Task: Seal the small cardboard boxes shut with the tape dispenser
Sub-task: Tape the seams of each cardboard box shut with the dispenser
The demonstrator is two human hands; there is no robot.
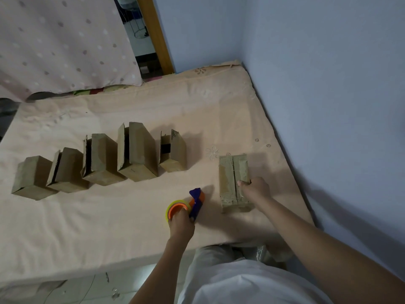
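The left hand clasps the dispenser on the bed; the right hand grips the box beside it, flaps closed. Taping looks about to begin: next, lift the dispenser onto the seam. Five boxes wait left.

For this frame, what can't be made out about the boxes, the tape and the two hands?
- Head view: whether tape already covers the seam of the box under the right hand; too dim and blurred.
- Fingers of the left hand on the tape dispenser: hidden by the back of the hand.
- Contents of the five open boxes in the row: flaps and shadow hide them.
- Any loose tape end: too small to see.
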